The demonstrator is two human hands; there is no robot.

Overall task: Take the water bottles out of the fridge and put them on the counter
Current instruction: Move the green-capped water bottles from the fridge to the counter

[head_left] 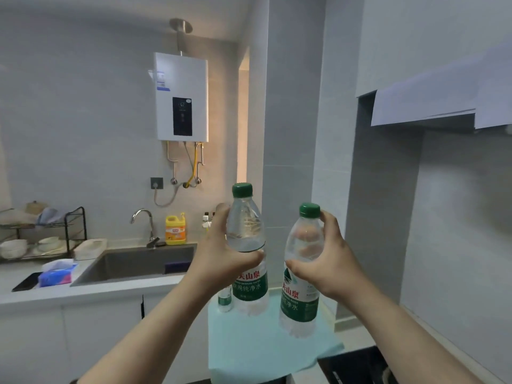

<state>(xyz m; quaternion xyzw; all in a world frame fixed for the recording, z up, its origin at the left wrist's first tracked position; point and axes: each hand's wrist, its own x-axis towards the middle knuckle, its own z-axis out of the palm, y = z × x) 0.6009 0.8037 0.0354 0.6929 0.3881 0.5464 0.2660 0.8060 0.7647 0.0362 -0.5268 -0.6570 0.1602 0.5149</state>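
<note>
Holding one bottle in each hand, the person has both well up in the air over a pale green table (266,353). The left hand (219,261) is wrapped round the clear shoulder of the left bottle (248,245), thumb in front, and its grip is pressed onto the plastic above the label. The right hand (327,261) pinches the right bottle (300,278) high up, one fingertip beside the green cap and the thumb on the near side; this bottle tilts, its base swinging toward the near edge of the table. A third, smaller bottle (224,299) already stands near the far left corner, partly hidden behind the left bottle.

The likelier trouble lies with the right bottle: gripped high, on smooth plastic that may be wet from the cold, it could slip or land tilted and topple. The left bottle, lowered blind, could knock the small one off the far left corner. The table looks narrow, with a dark hob (357,367) just past its near right corner, so a base set too near an edge could roll off. The two bottles could also clash if lowered together.
</note>
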